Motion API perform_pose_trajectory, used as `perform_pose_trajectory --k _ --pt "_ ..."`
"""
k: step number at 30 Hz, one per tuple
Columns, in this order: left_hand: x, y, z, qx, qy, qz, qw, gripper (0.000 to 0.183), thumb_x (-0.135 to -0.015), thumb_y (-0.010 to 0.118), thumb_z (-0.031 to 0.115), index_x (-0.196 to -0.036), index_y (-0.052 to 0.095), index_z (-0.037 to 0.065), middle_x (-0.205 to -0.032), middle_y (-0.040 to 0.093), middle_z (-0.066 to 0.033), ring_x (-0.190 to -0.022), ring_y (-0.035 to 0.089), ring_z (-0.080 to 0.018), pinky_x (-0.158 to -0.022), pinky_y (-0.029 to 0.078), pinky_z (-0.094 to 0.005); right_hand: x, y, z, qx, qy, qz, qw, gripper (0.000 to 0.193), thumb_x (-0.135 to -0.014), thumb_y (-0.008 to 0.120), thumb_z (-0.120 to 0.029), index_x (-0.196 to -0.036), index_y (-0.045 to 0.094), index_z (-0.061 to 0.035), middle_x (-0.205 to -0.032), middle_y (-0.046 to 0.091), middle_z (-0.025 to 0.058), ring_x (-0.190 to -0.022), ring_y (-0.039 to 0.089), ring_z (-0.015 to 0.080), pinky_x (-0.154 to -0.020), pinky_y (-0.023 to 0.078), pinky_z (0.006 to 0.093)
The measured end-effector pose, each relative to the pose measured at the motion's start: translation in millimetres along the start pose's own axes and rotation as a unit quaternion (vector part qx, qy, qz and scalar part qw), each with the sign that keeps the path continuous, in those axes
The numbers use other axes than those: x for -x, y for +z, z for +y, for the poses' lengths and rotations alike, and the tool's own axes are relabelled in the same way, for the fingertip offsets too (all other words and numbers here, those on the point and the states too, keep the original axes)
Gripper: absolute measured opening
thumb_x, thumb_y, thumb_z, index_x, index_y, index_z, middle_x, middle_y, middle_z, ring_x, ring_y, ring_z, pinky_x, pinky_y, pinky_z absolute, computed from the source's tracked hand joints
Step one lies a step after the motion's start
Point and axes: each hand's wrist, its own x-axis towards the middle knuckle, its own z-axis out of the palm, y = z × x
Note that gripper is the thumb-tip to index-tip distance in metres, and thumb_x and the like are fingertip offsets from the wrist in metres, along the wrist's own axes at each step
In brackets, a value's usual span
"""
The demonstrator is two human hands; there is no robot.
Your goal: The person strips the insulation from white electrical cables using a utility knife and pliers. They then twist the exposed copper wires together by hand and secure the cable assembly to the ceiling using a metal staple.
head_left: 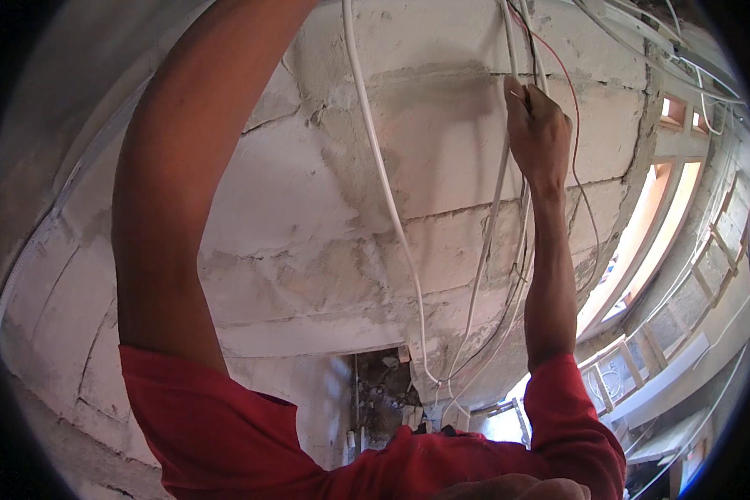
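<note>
My right hand (539, 137) is raised against the pale block wall (442, 150), its fingers closed around white cables (493, 204) that run down the wall. A black cable runs down among them, and a thin red wire (573, 96) loops past the right side of the hand. My left arm (171, 183) reaches up beyond the top edge, so the left hand is out of view. Between the two arms hangs another white cable (377, 158), not touched by the right hand.
Window frames (650, 225) and a wooden ladder (712, 271) stand at the right. More cables (683, 71) sweep across the upper right. A pale corrugated conduit (27, 243) bends along the far left. Below is a dark opening (385, 385) with rubble.
</note>
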Motion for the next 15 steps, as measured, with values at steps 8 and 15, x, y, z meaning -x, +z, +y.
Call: perform_pose_trajectory --k 8,15 --pt "-11 32 -2 0.054 -0.086 0.023 0.995 0.058 -0.089 0.067 0.030 -0.134 0.058 -0.004 -0.149 0.048 -0.0208 -0.139 0.045 -0.0403 -0.110 0.039 -0.0581 -2 17 -14 -0.073 0.052 -0.026 0.996 0.035 -0.100 0.062 -0.031 -0.088 0.068 0.0016 -0.077 0.066 0.0254 -0.075 0.066 0.0459 -0.069 0.051 0.0494" --pt "-12 25 -5 -0.039 -0.019 0.035 0.998 0.072 -0.092 0.066 0.036 -0.144 0.045 -0.009 -0.156 0.038 -0.0230 -0.144 0.038 -0.0404 -0.117 0.032 -0.0555 -3 27 7 0.026 -0.005 -0.012 1.000 0.033 -0.101 0.058 -0.030 -0.090 0.068 -0.0011 -0.083 0.068 0.0263 -0.079 0.067 0.0465 -0.071 0.052 0.0533"
